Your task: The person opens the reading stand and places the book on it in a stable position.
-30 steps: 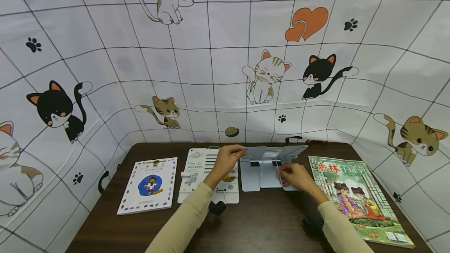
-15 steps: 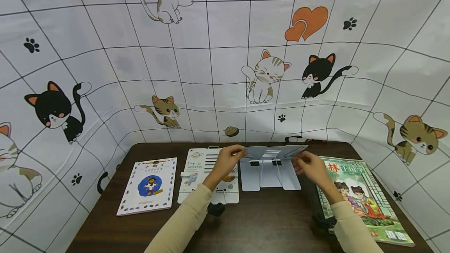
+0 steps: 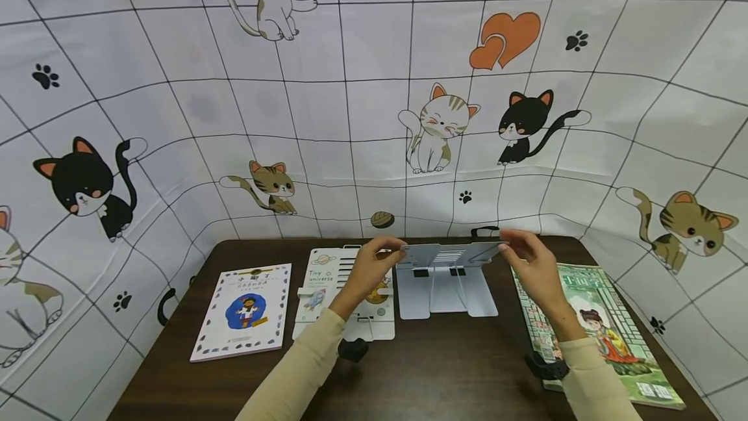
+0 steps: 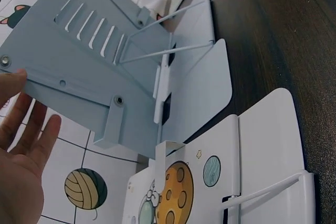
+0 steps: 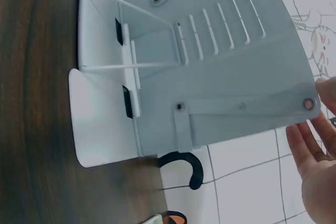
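Note:
A light grey metal book stand (image 3: 416,297) stands at the back middle of the table, its back plate tilted up from the flat base. The wire legs (image 4: 168,52) span from plate to base, by the plate's slots. My left hand (image 3: 371,270) pinches the plate's upper left corner between thumb and fingers. At the upper right corner my right hand (image 3: 533,271) holds the edge; its thumb and fingers (image 5: 302,148) show there in the right wrist view. Left of it lies a white book stand (image 3: 318,275) printed with planets, partly behind my left arm.
A white picture book (image 3: 248,310) lies at the left of the dark wooden table (image 3: 432,369). At the right lies a green illustrated magazine (image 3: 631,343), partly under my right forearm. A cat-patterned cloth (image 3: 374,102) hangs behind the table.
My right hand has left the wire leg near the base and moved up and right to the plate's upper right corner. The left hand has kept its hold.

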`<state>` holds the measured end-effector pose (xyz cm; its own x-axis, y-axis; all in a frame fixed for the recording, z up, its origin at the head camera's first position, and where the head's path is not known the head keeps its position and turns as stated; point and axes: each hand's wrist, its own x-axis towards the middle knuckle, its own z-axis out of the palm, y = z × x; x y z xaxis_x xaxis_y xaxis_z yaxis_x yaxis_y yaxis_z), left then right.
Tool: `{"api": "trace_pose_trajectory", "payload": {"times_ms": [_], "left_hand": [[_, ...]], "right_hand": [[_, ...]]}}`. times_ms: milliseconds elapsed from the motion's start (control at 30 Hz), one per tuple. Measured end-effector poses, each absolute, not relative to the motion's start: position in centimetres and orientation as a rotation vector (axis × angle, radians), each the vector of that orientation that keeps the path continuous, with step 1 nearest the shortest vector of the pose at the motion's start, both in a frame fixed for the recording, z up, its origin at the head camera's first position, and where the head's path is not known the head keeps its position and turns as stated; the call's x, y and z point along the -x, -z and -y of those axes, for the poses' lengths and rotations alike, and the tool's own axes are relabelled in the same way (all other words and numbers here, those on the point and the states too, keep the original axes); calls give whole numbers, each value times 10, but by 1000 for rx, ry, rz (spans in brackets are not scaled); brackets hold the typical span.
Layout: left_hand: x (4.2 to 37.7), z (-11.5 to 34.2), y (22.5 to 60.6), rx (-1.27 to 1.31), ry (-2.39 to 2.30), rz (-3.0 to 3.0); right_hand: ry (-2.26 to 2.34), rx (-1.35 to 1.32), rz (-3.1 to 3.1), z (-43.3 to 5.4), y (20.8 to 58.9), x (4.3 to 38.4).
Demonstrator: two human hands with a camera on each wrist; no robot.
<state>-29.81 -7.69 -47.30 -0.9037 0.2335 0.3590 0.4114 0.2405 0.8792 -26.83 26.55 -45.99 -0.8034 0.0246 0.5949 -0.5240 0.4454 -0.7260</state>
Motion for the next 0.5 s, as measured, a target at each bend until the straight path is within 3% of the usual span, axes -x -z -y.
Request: {"api": "trace_pose_trajectory", "payload": {"times_ms": [500], "left_hand": [[297, 75, 474, 583, 1777, 2325]], "right_hand": [[-1240, -320, 2140, -259, 460, 272]]}}
